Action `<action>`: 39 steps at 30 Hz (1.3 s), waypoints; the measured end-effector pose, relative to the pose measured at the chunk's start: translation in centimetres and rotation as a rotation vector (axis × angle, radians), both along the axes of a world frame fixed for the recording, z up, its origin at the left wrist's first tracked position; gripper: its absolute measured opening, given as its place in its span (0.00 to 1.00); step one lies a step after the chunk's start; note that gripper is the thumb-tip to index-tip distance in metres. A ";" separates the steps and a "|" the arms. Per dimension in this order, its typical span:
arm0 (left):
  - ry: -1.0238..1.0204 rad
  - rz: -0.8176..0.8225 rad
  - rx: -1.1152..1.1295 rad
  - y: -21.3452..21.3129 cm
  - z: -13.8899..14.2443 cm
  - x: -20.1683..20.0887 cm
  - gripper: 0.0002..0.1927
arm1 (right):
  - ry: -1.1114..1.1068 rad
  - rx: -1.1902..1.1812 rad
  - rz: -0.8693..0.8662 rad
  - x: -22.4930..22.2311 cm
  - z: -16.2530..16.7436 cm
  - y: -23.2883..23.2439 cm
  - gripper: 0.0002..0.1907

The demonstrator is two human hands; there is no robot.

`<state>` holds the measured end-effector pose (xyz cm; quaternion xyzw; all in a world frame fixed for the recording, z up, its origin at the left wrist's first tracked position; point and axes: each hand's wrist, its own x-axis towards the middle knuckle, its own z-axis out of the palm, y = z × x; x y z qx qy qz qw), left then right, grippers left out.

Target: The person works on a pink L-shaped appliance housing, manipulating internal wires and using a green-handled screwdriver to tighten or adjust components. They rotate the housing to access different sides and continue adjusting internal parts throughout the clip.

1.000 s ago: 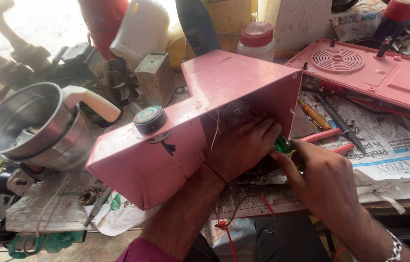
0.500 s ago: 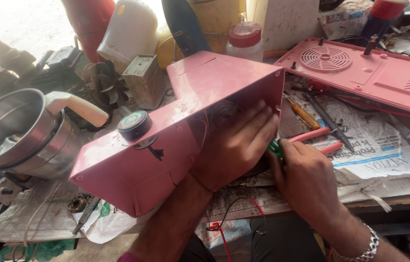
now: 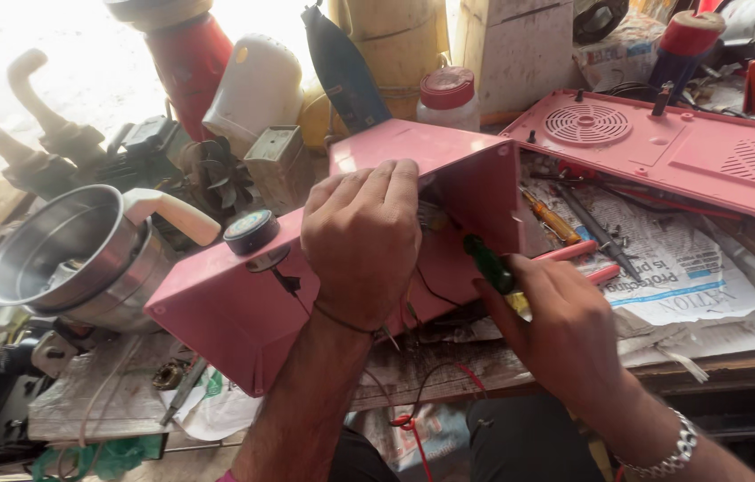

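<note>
A pink metal appliance housing (image 3: 244,312) lies tilted on the workbench, with a round dial knob (image 3: 251,230) on its face. My left hand (image 3: 361,241) rests over its upper edge, fingers curled onto the top panel. My right hand (image 3: 565,330) grips a green-handled screwdriver (image 3: 489,264) whose tip points into the housing's open side. Thin black and red wires (image 3: 422,393) hang out below the housing.
A steel mixer jar with white handle (image 3: 83,259) sits at left. A pink vented base panel (image 3: 690,152) lies at back right over newspaper (image 3: 690,277) with loose screwdrivers (image 3: 565,223). Bottles, a red cylinder and motor parts crowd the back.
My left hand came out from inside the housing and now lies on its top edge. My right hand with the screwdriver stays at the open side.
</note>
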<state>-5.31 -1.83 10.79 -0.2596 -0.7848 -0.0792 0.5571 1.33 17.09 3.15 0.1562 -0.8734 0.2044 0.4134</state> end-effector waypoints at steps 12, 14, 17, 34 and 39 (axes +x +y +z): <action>-0.009 -0.033 -0.036 -0.2 3.8 -1.2 0.03 | 0.156 -0.194 0.428 2.3 1.3 -0.2 0.05; -0.022 -0.029 -0.064 -0.5 3.5 -1.5 0.03 | 0.127 -0.272 0.518 2.0 0.9 -0.4 0.08; -0.021 -0.054 -0.062 -1.0 3.3 -1.9 0.03 | 0.017 -0.375 0.617 1.1 1.0 -0.6 0.10; -0.054 -0.064 -0.017 -1.1 3.7 -2.5 0.06 | -0.346 0.026 1.041 -1.3 4.0 1.5 0.13; -0.069 -0.102 -0.013 -0.9 4.1 -2.3 0.04 | -0.208 -0.007 0.897 -1.4 1.9 2.0 0.11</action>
